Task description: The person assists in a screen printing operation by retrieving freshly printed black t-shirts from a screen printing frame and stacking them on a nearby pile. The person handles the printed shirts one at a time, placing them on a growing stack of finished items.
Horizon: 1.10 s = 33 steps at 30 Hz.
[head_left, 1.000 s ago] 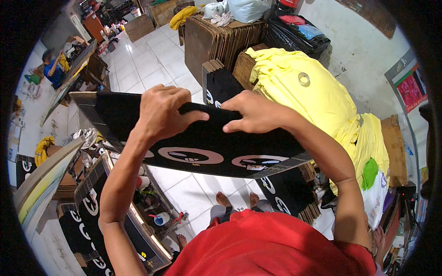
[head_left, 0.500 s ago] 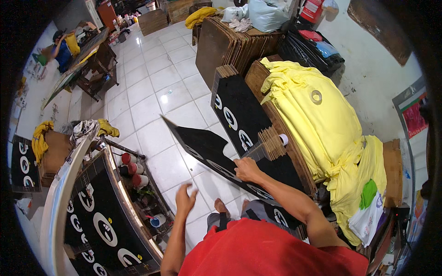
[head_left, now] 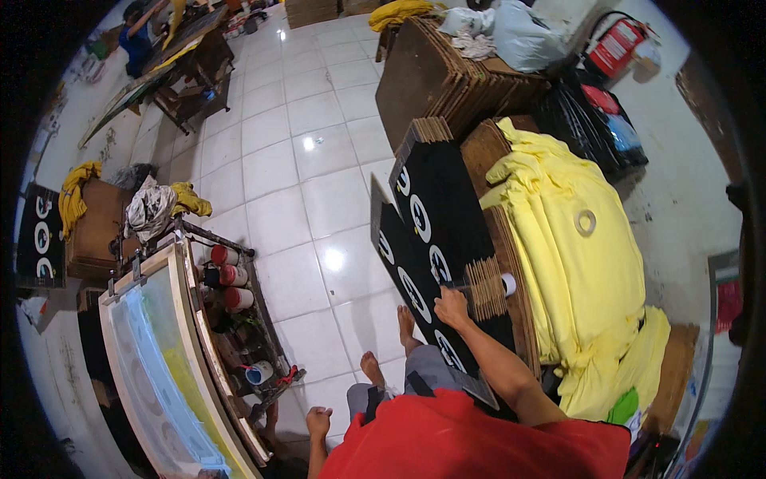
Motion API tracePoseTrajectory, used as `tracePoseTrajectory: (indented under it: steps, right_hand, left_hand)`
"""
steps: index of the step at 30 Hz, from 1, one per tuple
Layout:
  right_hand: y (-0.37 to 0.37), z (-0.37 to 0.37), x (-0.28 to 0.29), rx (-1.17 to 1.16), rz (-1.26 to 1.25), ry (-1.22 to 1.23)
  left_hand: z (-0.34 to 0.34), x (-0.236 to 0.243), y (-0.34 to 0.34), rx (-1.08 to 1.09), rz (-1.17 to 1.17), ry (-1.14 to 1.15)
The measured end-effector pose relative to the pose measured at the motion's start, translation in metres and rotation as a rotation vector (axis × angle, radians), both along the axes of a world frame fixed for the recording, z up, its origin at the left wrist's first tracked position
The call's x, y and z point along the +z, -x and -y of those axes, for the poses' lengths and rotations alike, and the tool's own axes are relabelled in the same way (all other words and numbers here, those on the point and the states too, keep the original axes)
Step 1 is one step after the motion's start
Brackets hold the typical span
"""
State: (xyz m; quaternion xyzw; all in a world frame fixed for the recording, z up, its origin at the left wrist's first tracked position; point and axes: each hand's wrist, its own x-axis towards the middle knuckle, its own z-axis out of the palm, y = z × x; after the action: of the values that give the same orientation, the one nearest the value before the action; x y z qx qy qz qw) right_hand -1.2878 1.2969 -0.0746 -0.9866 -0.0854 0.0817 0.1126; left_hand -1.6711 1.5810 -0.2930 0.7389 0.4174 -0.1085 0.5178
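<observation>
My right hand (head_left: 452, 307) grips the upper edge of a black printed panel (head_left: 408, 289) with white oval prints, which stands tilted beside my legs. Right behind it leans a stack of similar black panels (head_left: 431, 195) with brown board edges. My left hand (head_left: 318, 421) hangs low near my left thigh, its fingers curled in with nothing visible in them. To its left is a wood-framed printing screen (head_left: 159, 351) with pale mesh, a blue strip and yellow patches.
Yellow fabric (head_left: 566, 231) with a tape roll (head_left: 586, 223) on it lies along the right. Red-and-white bottles (head_left: 233, 275) and a blue-rimmed cup (head_left: 259, 372) sit on a shelf beside the screen. Brown boards (head_left: 423, 80) stack farther back. Another person (head_left: 137, 40) works at a far table.
The panel in my right hand has swung toward the leaning stack and stands more upright. My left hand has dropped and its fingers have curled. The screen has come down over the black printed pieces.
</observation>
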Motion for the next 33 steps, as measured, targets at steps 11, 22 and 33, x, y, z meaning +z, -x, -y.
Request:
tracePoseTrajectory:
  steps: [11,22,33]
  right_hand:
    - [-0.165,0.029,-0.052,-0.203,-0.013,-0.023]
    - [-0.290,0.032,-0.091,-0.232,0.064,-0.010]
    - [-0.344,0.015,-0.133,-0.329,0.082,0.072]
  left_hand:
    - [0.113,0.046,-0.055,0.495,-0.110,0.527]
    - [0.118,0.047,-0.051,0.497,-0.328,0.459]
    - [0.108,0.055,-0.069,0.584,-0.305,0.493]
